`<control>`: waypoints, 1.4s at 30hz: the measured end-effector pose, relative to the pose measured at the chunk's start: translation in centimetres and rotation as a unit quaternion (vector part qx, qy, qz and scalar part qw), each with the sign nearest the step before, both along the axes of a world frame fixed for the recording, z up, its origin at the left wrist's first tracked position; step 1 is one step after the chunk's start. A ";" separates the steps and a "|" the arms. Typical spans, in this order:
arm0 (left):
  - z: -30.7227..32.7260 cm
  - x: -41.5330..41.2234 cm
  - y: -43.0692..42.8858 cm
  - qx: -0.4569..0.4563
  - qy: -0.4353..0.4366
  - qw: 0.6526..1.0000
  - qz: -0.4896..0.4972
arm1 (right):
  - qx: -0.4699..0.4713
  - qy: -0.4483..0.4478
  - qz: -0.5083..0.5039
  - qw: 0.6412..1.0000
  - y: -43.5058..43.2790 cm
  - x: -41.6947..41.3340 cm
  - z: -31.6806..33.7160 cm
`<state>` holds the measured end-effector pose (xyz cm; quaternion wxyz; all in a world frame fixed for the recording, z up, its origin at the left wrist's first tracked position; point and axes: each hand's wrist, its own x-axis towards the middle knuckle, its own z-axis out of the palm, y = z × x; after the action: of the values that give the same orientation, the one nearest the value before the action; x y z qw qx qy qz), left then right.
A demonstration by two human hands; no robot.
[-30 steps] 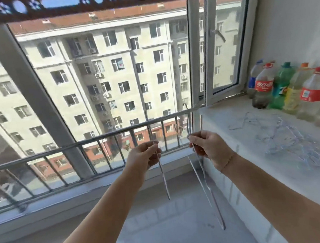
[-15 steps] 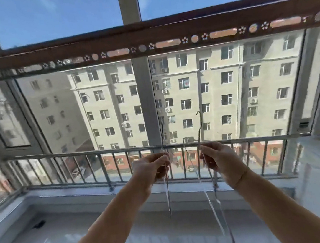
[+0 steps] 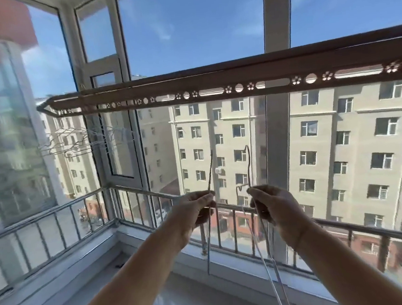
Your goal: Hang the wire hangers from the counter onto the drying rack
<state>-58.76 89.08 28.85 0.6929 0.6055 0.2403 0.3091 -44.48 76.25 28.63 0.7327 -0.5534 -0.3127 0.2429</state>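
Clearly light, thin and springy: one wire hanger (image 3: 209,200) pinched in left hand (image 3: 195,216), more hangers (image 3: 261,220) clamped in right hand (image 3: 275,209), both held below drying rack (image 3: 238,88); best gripped at neck under hook; likely to tangle.

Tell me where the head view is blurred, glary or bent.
Head view: left window smeared by motion blur and reflections; hung hangers there faint; rack curved by the wide lens; hands and held hangers fairly sharp in bright daylight.
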 end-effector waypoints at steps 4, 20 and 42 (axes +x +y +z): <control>1.3 -0.9 4.6 0.028 0.008 0.998 0.058 | 0.020 -0.013 0.039 0.999 6.7 0.0 0.8; 5.0 -3.0 22.8 0.056 0.001 0.982 0.178 | 0.062 -0.039 0.145 0.987 30.3 -0.3 4.0; 12.3 -0.2 51.6 0.103 -0.054 0.991 0.062 | 0.088 -0.099 -0.022 0.991 52.1 -1.1 10.9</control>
<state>-58.99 140.70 41.11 0.6180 0.6401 0.2062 0.4072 -45.56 128.36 39.48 0.7492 -0.5153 -0.3910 0.1424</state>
